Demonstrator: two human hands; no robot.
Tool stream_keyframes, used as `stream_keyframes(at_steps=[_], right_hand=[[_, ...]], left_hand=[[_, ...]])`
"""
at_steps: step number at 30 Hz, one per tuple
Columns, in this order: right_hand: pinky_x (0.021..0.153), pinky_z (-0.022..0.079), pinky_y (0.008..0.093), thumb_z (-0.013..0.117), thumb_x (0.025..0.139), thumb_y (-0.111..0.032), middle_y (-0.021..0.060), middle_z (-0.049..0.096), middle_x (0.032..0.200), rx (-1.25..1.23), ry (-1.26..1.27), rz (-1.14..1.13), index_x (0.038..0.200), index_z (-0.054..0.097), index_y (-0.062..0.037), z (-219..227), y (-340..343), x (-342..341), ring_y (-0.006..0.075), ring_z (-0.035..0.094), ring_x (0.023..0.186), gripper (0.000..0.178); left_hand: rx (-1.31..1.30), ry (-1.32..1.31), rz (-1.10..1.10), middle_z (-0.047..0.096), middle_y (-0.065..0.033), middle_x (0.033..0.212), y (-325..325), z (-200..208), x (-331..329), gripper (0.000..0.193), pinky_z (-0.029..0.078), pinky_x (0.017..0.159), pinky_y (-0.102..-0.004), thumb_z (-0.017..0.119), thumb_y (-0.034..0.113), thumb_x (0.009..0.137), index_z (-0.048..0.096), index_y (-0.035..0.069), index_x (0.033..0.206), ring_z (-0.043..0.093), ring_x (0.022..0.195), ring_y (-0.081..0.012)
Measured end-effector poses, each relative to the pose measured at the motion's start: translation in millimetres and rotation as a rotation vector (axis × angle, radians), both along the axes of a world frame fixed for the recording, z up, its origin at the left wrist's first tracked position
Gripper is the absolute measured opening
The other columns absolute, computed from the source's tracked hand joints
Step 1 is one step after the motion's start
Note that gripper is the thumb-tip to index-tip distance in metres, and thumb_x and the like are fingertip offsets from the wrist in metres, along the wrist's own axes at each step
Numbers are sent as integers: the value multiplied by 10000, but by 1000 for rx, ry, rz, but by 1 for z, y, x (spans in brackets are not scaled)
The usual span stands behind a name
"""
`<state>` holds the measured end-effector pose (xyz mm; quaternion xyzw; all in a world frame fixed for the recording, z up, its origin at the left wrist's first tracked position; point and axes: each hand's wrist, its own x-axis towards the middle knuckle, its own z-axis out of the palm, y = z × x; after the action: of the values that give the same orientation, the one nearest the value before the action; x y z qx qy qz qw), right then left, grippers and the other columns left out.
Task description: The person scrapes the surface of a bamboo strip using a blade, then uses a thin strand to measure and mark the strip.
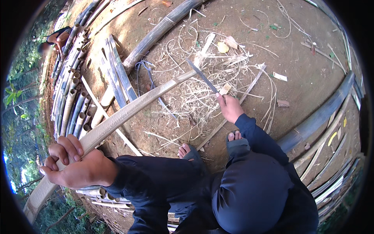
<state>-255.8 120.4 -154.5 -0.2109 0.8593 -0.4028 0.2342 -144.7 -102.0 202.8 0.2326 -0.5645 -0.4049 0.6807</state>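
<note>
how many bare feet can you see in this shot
2. One foot shows its toes just left of centre, above the dark trouser leg; the other foot sits to its right, just below the right hand holding the knife. Both are partly hidden by the legs.

Left hand (74, 165) grips the near end of a long split bamboo slat (128, 111), which slants up across the dirt. Right hand (230, 107) holds a long knife (202, 76), blade angled toward the slat's far end, over a heap of pale shavings (202, 97). Bamboo poles (70, 97) lie stacked on the left.
</note>
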Motion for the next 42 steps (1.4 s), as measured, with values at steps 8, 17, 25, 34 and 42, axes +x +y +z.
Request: stream_keyframes(at_steps=[8, 17, 25, 34, 42], right_hand=[[565, 470, 531, 493, 1008, -418, 222, 580, 587, 49, 15, 57, 859, 558, -7, -4, 16, 6, 446, 606, 595, 442], [575, 461, 509, 512, 997, -413, 226, 602, 621, -100, -76, -312, 963, 618, 2, -39, 64, 28, 436, 615, 608, 429], [603, 455, 524, 513, 998, -415, 221, 593, 607, -65, 1, -215, 875, 605, 22, -15, 7, -36, 436, 621, 621, 463], [743, 510, 533, 506, 987, -417, 294, 643, 750, 34, -120, -160, 844, 618, 40, -35, -22, -61, 467, 651, 775, 491], [717, 525, 527, 515, 981, -403, 259, 653, 716, 108, -111, -41, 863, 604, 35, 0, -28, -58, 455, 661, 734, 462]], left_hand=[[-139, -32, -29, 274, 21, 563, 19, 16, 4, 364, 190, 339, -232, 337, 326, 1029, 262, 154, 718, 235, 406, -70], [-166, 34, -460, 276, 15, 554, 11, 39, 9, 379, 181, 346, -228, 398, 274, 1015, 246, 167, 685, 215, 407, -78], [-272, 20, -397, 254, 27, 537, 10, 49, -42, 350, 180, 346, -252, 341, 290, 1008, 236, 174, 694, 199, 406, -84], [-228, -116, -110, 278, 5, 578, 20, -1, -107, 361, 190, 375, -243, 291, 343, 1032, 257, 141, 735, 232, 438, -92], [-255, -46, -354, 294, 9, 582, 17, 13, -97, 283, 195, 343, -224, 330, 312, 1025, 299, 131, 810, 232, 415, -78]])
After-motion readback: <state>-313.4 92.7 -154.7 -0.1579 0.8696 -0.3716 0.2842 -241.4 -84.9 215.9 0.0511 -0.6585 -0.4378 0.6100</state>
